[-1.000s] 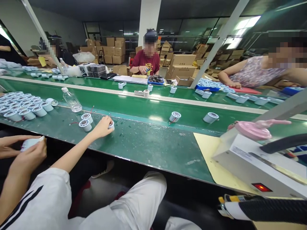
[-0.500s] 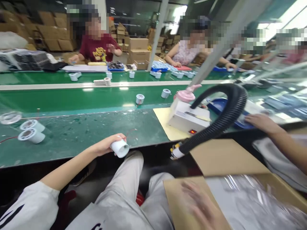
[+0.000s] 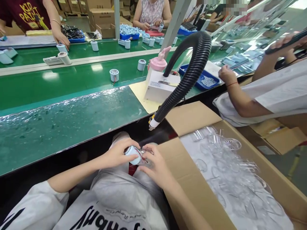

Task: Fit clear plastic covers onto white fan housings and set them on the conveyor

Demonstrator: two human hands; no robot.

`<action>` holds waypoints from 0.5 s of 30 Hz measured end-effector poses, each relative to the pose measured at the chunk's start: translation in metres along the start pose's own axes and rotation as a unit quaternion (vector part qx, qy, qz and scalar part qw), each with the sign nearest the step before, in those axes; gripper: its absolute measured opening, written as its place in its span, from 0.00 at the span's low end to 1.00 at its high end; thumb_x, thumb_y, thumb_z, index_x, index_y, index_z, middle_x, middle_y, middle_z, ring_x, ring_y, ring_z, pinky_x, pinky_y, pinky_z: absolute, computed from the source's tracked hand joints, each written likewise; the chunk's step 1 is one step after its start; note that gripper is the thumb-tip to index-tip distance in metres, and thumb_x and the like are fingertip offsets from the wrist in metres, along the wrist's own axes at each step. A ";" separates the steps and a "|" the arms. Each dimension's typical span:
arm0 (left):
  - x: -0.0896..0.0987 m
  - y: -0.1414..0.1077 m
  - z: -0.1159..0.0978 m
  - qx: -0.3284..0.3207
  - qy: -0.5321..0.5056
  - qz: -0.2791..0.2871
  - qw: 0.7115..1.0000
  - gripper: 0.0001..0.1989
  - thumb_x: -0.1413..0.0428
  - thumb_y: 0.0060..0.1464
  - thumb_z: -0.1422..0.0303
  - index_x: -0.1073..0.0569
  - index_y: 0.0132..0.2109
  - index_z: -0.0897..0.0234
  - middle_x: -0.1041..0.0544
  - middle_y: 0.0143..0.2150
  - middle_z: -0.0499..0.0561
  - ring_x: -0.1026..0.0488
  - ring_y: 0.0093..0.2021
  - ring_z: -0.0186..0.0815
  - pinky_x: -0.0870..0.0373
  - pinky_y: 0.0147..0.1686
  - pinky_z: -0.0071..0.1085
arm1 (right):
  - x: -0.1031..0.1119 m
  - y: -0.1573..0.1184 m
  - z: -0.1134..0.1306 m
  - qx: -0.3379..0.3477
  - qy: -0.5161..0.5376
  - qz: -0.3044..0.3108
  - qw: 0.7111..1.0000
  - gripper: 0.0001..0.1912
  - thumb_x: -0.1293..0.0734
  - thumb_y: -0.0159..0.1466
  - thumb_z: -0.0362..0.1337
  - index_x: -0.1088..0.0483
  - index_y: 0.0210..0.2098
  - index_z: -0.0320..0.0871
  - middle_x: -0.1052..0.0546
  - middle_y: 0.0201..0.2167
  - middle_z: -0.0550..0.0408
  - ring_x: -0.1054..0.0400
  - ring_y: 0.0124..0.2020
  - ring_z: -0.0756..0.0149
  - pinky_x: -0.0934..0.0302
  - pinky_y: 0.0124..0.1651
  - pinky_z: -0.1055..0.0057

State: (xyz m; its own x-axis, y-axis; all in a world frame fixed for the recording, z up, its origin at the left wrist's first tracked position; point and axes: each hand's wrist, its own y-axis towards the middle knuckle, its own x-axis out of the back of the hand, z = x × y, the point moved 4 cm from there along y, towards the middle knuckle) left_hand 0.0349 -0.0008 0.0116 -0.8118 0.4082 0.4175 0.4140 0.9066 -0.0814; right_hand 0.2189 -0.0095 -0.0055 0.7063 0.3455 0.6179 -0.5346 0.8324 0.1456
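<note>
Above my lap, my left hand (image 3: pixel 120 152) grips a pale blue-white plastic cup-shaped housing (image 3: pixel 133 155), tilted on its side. A thin red wire shows at the housing's right end. From the right, my right hand (image 3: pixel 158 164) pinches a clear plastic cover (image 3: pixel 146 162) against that end. Fingers hide part of the cover, and I cannot tell whether it is seated on the housing. To my right, an open cardboard box (image 3: pixel 192 182) holds many similar clear plastic covers (image 3: pixel 240 179) on a white liner.
A black flexible hose (image 3: pixel 201 48) arches from a white box-shaped device (image 3: pixel 160 89), its nozzle hanging near my knees. Behind the green worktop (image 3: pixel 59 127), housings (image 3: pixel 114 75) stand on the green conveyor (image 3: pixel 83 80). A co-worker's arm (image 3: pixel 242 95) is at right, beside a blue tray (image 3: pixel 199 84).
My left hand brought the housing down over my lap. My right hand left the cardboard box with a clear cover and met the housing. The view has turned right and downward.
</note>
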 end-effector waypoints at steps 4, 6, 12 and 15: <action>-0.005 -0.003 0.013 -0.007 -0.007 -0.029 1.000 0.29 0.30 0.46 0.56 0.23 0.55 0.57 0.27 0.43 0.52 0.28 0.44 0.41 0.32 0.46 0.36 | 0.007 0.003 0.001 -0.061 0.124 -0.026 0.990 0.14 0.34 0.68 0.42 0.26 0.28 0.44 0.27 0.45 0.47 0.28 0.48 0.57 0.31 0.50 0.60; -0.009 -0.004 0.017 -0.022 0.005 -0.015 1.000 0.31 0.28 0.43 0.56 0.22 0.55 0.53 0.28 0.45 0.52 0.28 0.48 0.43 0.31 0.50 0.39 | 0.011 0.004 0.001 -0.091 0.164 -0.034 0.982 0.17 0.34 0.67 0.45 0.27 0.25 0.44 0.25 0.44 0.47 0.27 0.45 0.57 0.30 0.44 0.64; -0.017 -0.006 0.017 -0.052 -0.040 0.057 0.996 0.33 0.29 0.46 0.61 0.26 0.60 0.51 0.31 0.64 0.57 0.33 0.63 0.50 0.37 0.64 0.48 | 0.017 0.005 -0.012 -0.158 0.285 -0.066 0.943 0.22 0.25 0.58 0.54 0.29 0.18 0.45 0.19 0.40 0.47 0.23 0.43 0.54 0.27 0.43 0.62; -0.016 -0.007 0.011 -0.031 -0.086 0.070 0.993 0.33 0.31 0.48 0.66 0.29 0.61 0.55 0.25 0.58 0.57 0.29 0.59 0.47 0.33 0.60 0.45 | 0.016 0.003 -0.015 -0.146 0.332 -0.063 0.930 0.23 0.26 0.59 0.56 0.27 0.19 0.45 0.17 0.39 0.48 0.22 0.45 0.52 0.27 0.51 0.54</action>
State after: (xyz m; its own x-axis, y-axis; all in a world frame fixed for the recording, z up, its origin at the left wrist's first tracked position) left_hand 0.0408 -0.0127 -0.0043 -0.8011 0.5462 0.2446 0.5475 0.8339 -0.0692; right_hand 0.2356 0.0054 -0.0066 0.9371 0.3486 -0.0179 -0.3488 0.9327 -0.0916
